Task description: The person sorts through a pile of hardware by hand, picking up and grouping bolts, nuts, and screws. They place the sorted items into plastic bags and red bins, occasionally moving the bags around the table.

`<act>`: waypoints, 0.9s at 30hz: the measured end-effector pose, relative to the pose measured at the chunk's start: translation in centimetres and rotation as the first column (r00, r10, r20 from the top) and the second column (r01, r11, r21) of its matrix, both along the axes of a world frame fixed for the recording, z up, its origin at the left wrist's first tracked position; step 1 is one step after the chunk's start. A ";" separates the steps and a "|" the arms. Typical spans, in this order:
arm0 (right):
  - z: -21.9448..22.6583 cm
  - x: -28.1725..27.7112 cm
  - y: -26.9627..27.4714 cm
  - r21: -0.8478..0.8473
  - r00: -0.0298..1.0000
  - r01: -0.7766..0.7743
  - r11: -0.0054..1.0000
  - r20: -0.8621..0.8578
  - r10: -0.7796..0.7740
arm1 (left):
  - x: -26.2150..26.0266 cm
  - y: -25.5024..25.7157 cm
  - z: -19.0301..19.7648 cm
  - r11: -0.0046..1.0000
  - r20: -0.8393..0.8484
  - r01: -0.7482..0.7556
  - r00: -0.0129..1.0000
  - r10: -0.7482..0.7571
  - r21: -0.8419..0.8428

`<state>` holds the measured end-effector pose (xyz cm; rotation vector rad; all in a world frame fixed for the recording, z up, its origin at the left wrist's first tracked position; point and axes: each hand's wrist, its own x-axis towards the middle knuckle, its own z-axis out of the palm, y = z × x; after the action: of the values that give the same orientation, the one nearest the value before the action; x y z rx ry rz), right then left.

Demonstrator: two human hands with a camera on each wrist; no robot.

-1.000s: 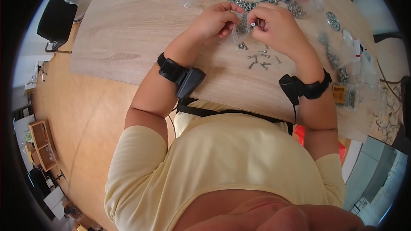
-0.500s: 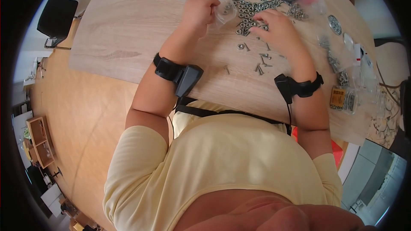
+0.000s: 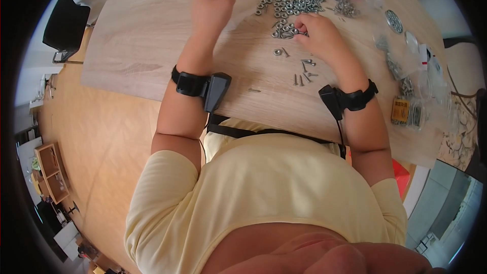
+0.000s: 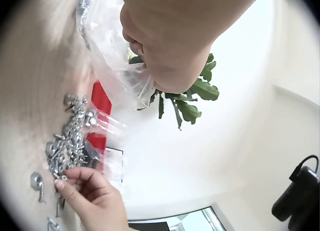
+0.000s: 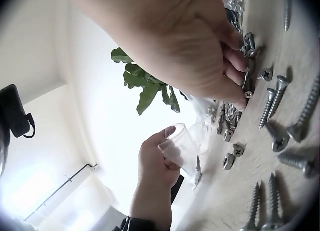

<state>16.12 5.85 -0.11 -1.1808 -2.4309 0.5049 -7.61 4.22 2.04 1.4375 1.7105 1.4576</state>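
Gripping clear bag [image 5: 184, 153] in curled left hand [image 3: 212, 10], plainly visible in wrist views, barely discernible in head view. Pinching screw [image 5: 248, 94] in nearly closed right hand [image 3: 320, 33], beside pile of nuts and screws [image 3: 294, 6] on counter [image 3: 137, 45].

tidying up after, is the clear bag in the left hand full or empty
Not full: the clear bag in the left hand looks mostly see-through; cannot tell if small pieces sit inside.

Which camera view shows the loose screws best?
Right wrist: the screws are close enough to show threads and cross-slotted heads. The head view shows them small, scattered on the tabletop; left wrist shows few clearly.
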 end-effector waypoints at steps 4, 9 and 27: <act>0.1 0.3 0.0 -0.018 1.000 -0.025 1.000 -0.008 0.024 | -2.0 -0.1 0.9 0.995 -0.085 -0.080 0.993 0.086 0.067; 1.1 0.6 -0.4 -0.079 0.999 0.001 0.997 0.035 0.002 | -2.4 -0.5 1.5 0.965 -0.283 -0.259 0.923 0.260 0.040; -1.0 10.9 0.1 -0.707 0.516 -0.254 0.660 -0.677 -0.525 | 6.8 -14.0 1.1 0.741 -0.475 0.441 0.575 -0.666 -0.506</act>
<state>27.05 5.94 -1.08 -0.9857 -1.1686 1.6945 -0.77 -9.74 3.13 2.1535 1.4799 0.2933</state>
